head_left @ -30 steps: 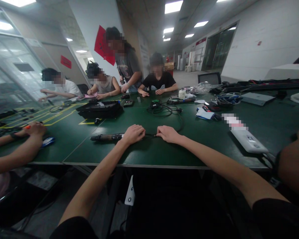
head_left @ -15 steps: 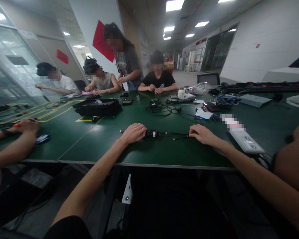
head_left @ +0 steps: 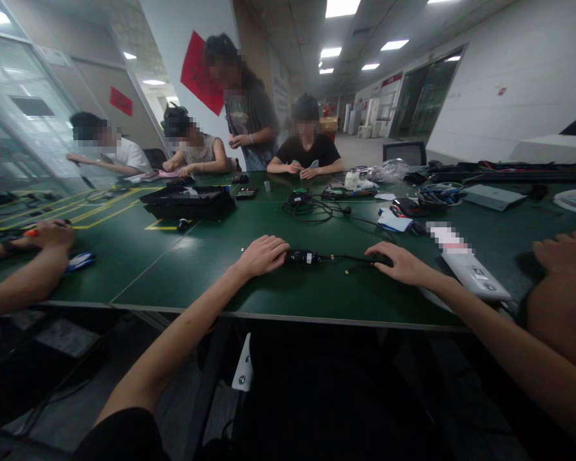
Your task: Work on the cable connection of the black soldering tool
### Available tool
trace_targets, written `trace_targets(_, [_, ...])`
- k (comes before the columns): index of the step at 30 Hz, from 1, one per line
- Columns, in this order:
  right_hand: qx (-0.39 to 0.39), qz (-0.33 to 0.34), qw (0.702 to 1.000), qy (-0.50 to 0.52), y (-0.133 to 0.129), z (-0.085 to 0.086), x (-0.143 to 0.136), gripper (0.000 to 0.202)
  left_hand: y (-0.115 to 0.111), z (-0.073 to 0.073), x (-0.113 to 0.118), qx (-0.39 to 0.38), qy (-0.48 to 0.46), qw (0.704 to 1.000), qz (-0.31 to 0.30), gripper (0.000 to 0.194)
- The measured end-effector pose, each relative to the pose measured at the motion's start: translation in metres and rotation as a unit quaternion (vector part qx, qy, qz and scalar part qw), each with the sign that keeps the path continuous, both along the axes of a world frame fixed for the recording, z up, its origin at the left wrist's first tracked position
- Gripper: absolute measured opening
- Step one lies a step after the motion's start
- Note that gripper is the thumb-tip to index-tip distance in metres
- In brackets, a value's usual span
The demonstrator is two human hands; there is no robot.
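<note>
My left hand (head_left: 267,255) is closed over the left end of a black cylindrical device (head_left: 301,257) with a small white label, just above the green table. Part of the device lies hidden under my fingers. A thin black cable (head_left: 348,257) runs from its right end to my right hand (head_left: 397,262). There the thumb and fingers curve loosely around the cable, with a dark gap showing between them. A second short lead with a small gold-coloured tip (head_left: 346,272) hangs beside the cable.
A black tray (head_left: 188,203) stands ahead on the left; a coiled black cable (head_left: 312,208) lies beyond my hands. To the right is a white power strip (head_left: 477,275). Co-workers' hands (head_left: 52,240) rest at both sides, and several people work across the green table (head_left: 173,282).
Both hands have shifted slightly right, carrying the device and cable along. My right thumb and fingers have loosened from a tight pinch and sit farther apart around the cable.
</note>
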State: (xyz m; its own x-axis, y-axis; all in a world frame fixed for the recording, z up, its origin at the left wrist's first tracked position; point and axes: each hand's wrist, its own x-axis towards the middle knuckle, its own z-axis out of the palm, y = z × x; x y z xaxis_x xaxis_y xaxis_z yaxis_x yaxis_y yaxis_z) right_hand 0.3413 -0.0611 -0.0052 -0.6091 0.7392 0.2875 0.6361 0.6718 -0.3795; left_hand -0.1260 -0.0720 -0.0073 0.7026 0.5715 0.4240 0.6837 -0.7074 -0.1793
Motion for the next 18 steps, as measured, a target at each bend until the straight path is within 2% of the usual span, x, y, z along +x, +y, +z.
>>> trace_targets(2, [0.007,0.041,0.999,-0.006,-0.01,0.0,-0.017,0.037,-0.004,0.002,0.019,-0.009,0.018,0.999,-0.044,0.037])
trace_targets(4, [0.016,0.062,0.998,-0.01,-0.015,-0.001,-0.034,0.028,-0.008,0.004,0.039,-0.016,0.029,0.997,-0.068,0.042])
trace_targets(7, [0.015,0.07,0.997,0.001,-0.011,-0.003,-0.054,0.024,-0.01,0.004,0.062,-0.013,0.019,0.998,-0.054,0.04])
trace_targets(14, [0.067,0.067,0.995,-0.013,-0.002,-0.002,-0.089,0.018,-0.003,-0.001,0.077,-0.008,0.031,0.998,-0.052,0.035])
trace_targets(18, [0.037,0.041,0.998,-0.008,-0.003,0.002,-0.105,0.017,0.002,-0.004,0.092,-0.009,0.031,0.998,-0.048,0.029])
